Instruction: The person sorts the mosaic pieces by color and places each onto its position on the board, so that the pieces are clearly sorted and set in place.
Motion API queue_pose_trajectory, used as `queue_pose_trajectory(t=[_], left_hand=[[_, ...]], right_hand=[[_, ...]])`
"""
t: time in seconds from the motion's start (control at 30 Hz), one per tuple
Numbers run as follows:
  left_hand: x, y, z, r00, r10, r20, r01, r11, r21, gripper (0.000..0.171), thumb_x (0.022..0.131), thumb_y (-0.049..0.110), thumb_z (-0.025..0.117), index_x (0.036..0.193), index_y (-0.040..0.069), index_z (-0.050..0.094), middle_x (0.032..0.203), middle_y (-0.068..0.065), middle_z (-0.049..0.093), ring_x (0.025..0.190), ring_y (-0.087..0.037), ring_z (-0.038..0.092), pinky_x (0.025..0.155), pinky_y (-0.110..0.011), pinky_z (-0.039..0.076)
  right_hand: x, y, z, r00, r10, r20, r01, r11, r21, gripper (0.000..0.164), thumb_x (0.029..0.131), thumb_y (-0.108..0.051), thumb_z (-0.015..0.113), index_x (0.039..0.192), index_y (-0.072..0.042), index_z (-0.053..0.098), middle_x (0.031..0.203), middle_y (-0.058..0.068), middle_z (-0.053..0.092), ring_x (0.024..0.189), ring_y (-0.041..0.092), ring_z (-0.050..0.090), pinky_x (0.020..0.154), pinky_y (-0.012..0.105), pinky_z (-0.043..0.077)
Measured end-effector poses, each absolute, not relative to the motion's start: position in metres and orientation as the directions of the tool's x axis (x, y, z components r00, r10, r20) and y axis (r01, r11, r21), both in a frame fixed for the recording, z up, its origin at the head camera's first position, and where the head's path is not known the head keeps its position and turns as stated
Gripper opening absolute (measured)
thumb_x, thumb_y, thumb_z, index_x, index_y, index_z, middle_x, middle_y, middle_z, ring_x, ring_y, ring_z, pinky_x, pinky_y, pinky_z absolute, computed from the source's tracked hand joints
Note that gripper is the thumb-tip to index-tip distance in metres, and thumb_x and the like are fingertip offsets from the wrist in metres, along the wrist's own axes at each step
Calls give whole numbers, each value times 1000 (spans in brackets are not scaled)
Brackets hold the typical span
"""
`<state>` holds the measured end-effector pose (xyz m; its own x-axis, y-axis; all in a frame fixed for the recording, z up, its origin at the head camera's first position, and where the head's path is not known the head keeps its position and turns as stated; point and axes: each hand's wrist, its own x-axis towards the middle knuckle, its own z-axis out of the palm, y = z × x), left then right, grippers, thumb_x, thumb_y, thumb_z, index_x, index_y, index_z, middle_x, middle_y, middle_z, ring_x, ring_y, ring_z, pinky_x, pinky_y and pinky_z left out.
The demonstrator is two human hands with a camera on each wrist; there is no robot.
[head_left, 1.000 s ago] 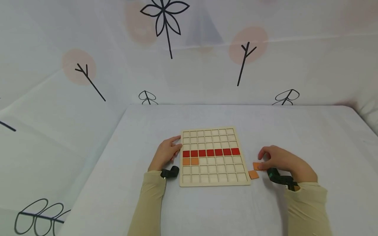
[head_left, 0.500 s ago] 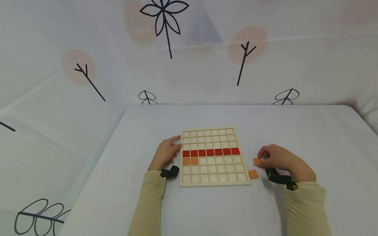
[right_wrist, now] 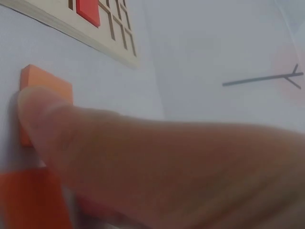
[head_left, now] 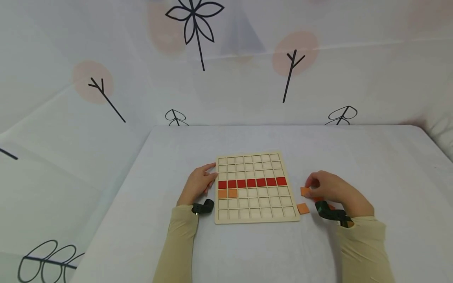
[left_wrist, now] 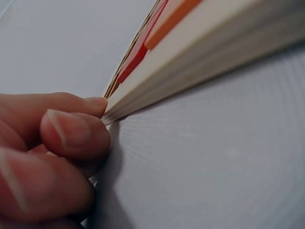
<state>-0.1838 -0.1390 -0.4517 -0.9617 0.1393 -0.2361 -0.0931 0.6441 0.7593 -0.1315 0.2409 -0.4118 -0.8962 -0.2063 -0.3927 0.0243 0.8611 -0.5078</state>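
A wooden grid board [head_left: 257,217] lies flat, with a full row of red tiles [head_left: 251,183] and two orange tiles [head_left: 227,193] in the row below it. My left hand [head_left: 196,184] rests beside the board, its fingertips at the left edge; in the left wrist view the fingers [left_wrist: 71,131] meet the board's side [left_wrist: 190,78]. Right of the board, my right hand [head_left: 329,188] pinches an orange tile [head_left: 304,191]; in the right wrist view the thumb [right_wrist: 43,107] lies over that tile [right_wrist: 52,83].
A loose orange tile [head_left: 302,208] lies against the board's right edge. Further orange tiles [head_left: 331,207] sit partly hidden under my right hand and its wrist camera [head_left: 330,212]. A reddish piece [head_left: 206,191] shows under my left hand. A patterned cloth [head_left: 244,86] hangs behind the table.
My right hand has shifted left and slightly away from me, with the orange tile in its fingers, uncovering more orange tiles beneath. The left hand and board stay put.
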Motion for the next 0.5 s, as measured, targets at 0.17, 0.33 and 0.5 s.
queue_pose_trajectory(t=[0.17, 0.33, 0.5], left_hand=[[-184, -139, -453, -962, 142, -233, -89, 644, 759, 46, 88, 33, 54, 132, 25, 44, 53, -1, 50, 35, -15, 42, 40, -27, 37], [-184, -139, -453, -963, 144, -230, -85, 644, 761, 46, 88, 32, 54, 132, 25, 44, 53, -1, 50, 35, -15, 42, 40, -27, 38], [-183, -139, -452, -963, 148, -227, -82, 639, 765, 46, 88, 32, 54, 132, 25, 44, 53, -1, 50, 35, -15, 42, 40, -27, 38]], right_hand=[[-131, 240, -412, -903, -194, -384, 39, 853, -521, 23, 75, -21, 70, 89, -7, 59, 83, 4, 54, 78, 21, 47, 66, 34, 40], [-132, 240, -413, -912, -183, -367, 45, 845, -533, 20, 77, -21, 68, 90, -8, 59, 81, 3, 55, 75, 20, 48, 63, 32, 40], [-132, 240, -413, -918, -185, -351, 36, 842, -538, 27, 78, -23, 67, 98, -8, 59, 87, 5, 55, 80, 22, 47, 67, 34, 41]])
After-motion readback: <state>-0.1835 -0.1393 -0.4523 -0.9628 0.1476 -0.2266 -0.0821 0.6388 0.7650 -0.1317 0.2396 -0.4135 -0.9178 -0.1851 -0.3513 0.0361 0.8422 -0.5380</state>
